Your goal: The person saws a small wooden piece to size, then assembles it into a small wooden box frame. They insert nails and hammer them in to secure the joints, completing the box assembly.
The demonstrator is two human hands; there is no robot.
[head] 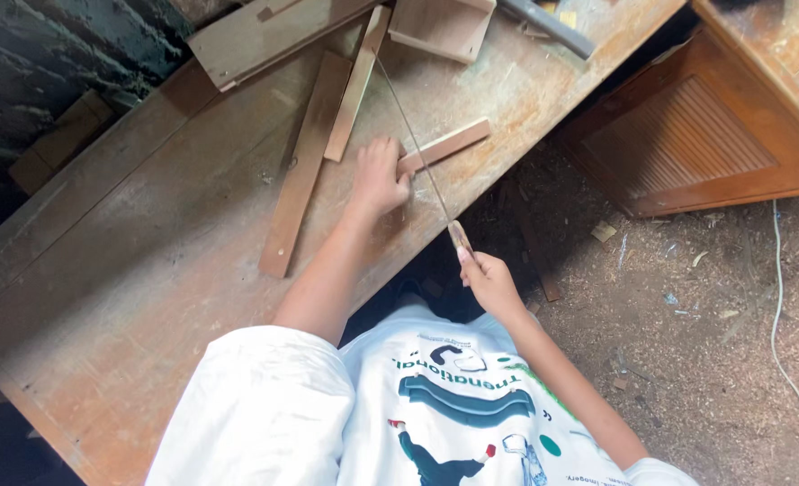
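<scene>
Nearest the camera is your white printed shirt (pixel 453 405), with both bare arms reaching out from it over a worn wooden workbench (pixel 130 297). At the far left of the bench lies a long flat plank (pixel 300 171), and just beside it a narrower lath (pixel 354 90), both lying loose and angled away from you. Your left hand (pixel 380 177) is pressed flat, fingers closed, on the near end of a short wooden strip (pixel 444 147) that pokes out past the bench edge. Across that strip runs the thin blade of a saw (pixel 413 135), slanting from the far side of the bench down to your right hand (pixel 488 281), which is wrapped tight around the saw's wooden handle below the bench edge. This looks like the middle of a cut through the strip. The next stroke calls for firm downward pressure from the left hand and a straight pull along the blade's line. Further right stands a louvred wooden cabinet door (pixel 687 135) above a sawdust-strewn floor (pixel 687 342).
</scene>
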